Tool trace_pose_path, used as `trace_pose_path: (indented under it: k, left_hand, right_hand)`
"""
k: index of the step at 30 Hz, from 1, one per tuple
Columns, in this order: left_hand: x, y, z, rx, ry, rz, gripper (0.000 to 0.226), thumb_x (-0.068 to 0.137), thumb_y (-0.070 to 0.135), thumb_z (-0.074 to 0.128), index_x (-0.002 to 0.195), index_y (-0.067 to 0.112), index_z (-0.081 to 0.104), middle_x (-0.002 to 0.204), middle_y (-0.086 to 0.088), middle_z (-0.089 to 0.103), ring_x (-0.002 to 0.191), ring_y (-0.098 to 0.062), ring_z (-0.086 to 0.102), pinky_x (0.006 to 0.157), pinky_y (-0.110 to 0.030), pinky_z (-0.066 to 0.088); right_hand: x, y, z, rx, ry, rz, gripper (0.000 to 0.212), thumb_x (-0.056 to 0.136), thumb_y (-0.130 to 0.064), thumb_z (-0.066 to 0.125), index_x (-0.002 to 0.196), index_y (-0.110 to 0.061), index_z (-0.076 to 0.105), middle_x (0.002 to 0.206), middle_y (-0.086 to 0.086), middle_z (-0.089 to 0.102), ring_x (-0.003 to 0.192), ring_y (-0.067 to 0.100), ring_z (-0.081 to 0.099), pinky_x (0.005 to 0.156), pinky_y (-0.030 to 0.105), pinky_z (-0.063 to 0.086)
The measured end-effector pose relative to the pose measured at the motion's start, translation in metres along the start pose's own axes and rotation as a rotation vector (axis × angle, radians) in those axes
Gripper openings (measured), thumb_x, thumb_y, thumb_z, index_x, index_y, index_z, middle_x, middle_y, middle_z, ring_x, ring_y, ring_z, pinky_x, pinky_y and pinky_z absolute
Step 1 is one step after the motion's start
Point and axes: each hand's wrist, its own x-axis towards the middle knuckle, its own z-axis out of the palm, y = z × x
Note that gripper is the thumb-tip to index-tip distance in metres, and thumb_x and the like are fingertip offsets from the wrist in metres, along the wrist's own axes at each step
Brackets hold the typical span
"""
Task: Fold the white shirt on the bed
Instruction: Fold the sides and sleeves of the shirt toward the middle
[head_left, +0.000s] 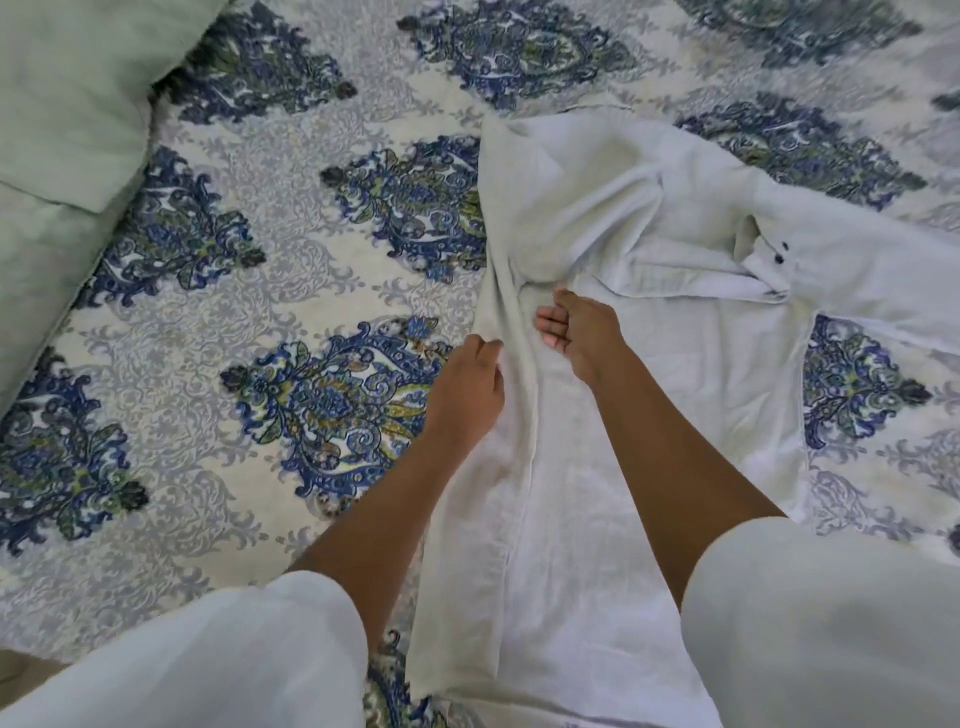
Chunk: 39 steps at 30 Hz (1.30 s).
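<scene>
Early stage: white shirt (649, 364) has one side turned in, left hand (465, 395) grip pinching it, right hand (582, 332) grip undeterminable; rest unfolded.

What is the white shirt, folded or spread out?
Partly folded. One side of the white shirt is turned over its middle; a sleeve lies spread out on the bedspread.

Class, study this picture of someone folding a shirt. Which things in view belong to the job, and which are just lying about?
Belongs to the job:
shirt, spread out, partly folded
left hand, gripping the shirt's folded edge
right hand, on the shirt, grip unclear
bed, the surface under the shirt

Just lying about:
pillow, at the far left corner, apart from the shirt
</scene>
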Motion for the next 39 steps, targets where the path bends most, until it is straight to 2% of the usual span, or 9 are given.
trace_pose_path:
  k: [7,10,13,16,23,27,31,36,39]
  left_hand:
    - [0.084,-0.008,-0.022,-0.067,-0.021,-0.211,0.040,0.093,-0.001,0.034,0.128,0.002,0.052,0.123,-0.020,0.045,0.114,-0.035,0.044,0.088,-0.042,0.042]
    - [0.097,-0.008,-0.025,0.043,-0.010,-0.146,0.038,0.092,0.001,0.036,0.128,0.002,0.051,0.129,-0.019,0.043,0.117,-0.035,0.040,0.089,-0.041,0.042]
    - [0.105,-0.015,-0.011,0.193,-0.033,0.022,0.045,0.094,0.013,0.041,0.139,0.006,0.039,0.145,-0.016,0.035,0.129,-0.035,0.035,0.101,-0.046,0.038]
    - [0.118,-0.023,-0.003,0.245,-0.021,0.119,0.052,0.094,0.025,0.034,0.142,0.006,0.035,0.151,-0.013,0.030,0.137,-0.031,0.031,0.107,-0.046,0.031]
    - [0.155,-0.037,-0.001,0.354,-0.178,0.241,0.058,0.101,0.033,0.025,0.150,0.013,0.001,0.159,-0.001,-0.004,0.146,-0.015,-0.003,0.117,-0.039,-0.002]
    - [0.178,-0.034,-0.003,0.337,-0.140,0.329,0.058,0.100,0.033,0.024,0.150,0.013,0.001,0.159,-0.001,-0.002,0.146,-0.015,-0.001,0.117,-0.038,-0.003]
    - [0.210,-0.028,-0.007,0.047,0.044,0.151,0.050,0.095,0.022,0.042,0.141,0.002,0.033,0.146,-0.017,0.033,0.133,-0.030,0.033,0.109,-0.042,0.028]
    - [0.273,-0.024,-0.015,-0.591,0.001,-0.297,0.039,0.092,0.025,0.054,0.123,0.001,0.049,0.121,-0.017,0.054,0.108,-0.029,0.054,0.091,-0.043,0.047]
    - [0.309,-0.029,-0.015,-0.667,-0.147,-0.425,0.018,0.086,0.014,0.054,0.098,0.001,0.059,0.097,-0.011,0.064,0.089,-0.027,0.061,0.073,-0.036,0.050]
  right_hand:
    - [0.026,-0.039,0.007,0.303,0.140,0.065,0.015,0.084,-0.004,0.061,0.073,-0.012,0.055,0.062,0.002,0.050,0.035,0.007,0.044,0.035,0.018,0.029]
    - [0.025,-0.035,-0.003,0.388,0.358,0.025,0.018,0.084,0.003,0.055,0.072,-0.010,0.054,0.059,0.004,0.049,0.031,0.008,0.046,0.035,0.018,0.030]
    - [0.024,-0.025,-0.010,0.507,0.306,0.020,0.011,0.085,-0.001,0.059,0.081,-0.010,0.055,0.068,0.006,0.057,0.047,0.012,0.061,0.044,0.022,0.042]
    - [0.026,-0.024,-0.013,0.366,0.233,0.002,0.009,0.083,-0.008,0.066,0.082,-0.013,0.059,0.071,0.002,0.065,0.058,0.012,0.062,0.049,0.023,0.044]
    - [0.031,-0.027,-0.018,0.069,0.491,-0.132,0.010,0.085,-0.013,0.064,0.085,-0.013,0.054,0.085,0.005,0.061,0.065,0.015,0.058,0.053,0.022,0.046]
    - [0.025,-0.037,0.000,-0.476,0.933,-0.551,0.020,0.088,-0.019,0.057,0.100,-0.003,0.053,0.102,0.009,0.054,0.089,0.019,0.050,0.071,0.020,0.031]
    - [0.060,-0.074,0.024,-0.855,0.674,-0.862,0.015,0.086,-0.011,0.051,0.094,-0.005,0.062,0.100,0.012,0.060,0.100,0.029,0.050,0.083,0.033,0.038]
    - [0.132,-0.125,0.025,-1.254,0.385,-0.576,0.037,0.094,-0.023,0.045,0.131,-0.020,0.046,0.132,0.003,0.049,0.126,0.026,0.032,0.099,0.041,0.030]
    - [0.155,-0.137,0.025,-1.284,0.323,-0.445,0.026,0.092,-0.025,0.048,0.118,-0.020,0.053,0.121,0.005,0.054,0.120,0.026,0.037,0.098,0.041,0.026]
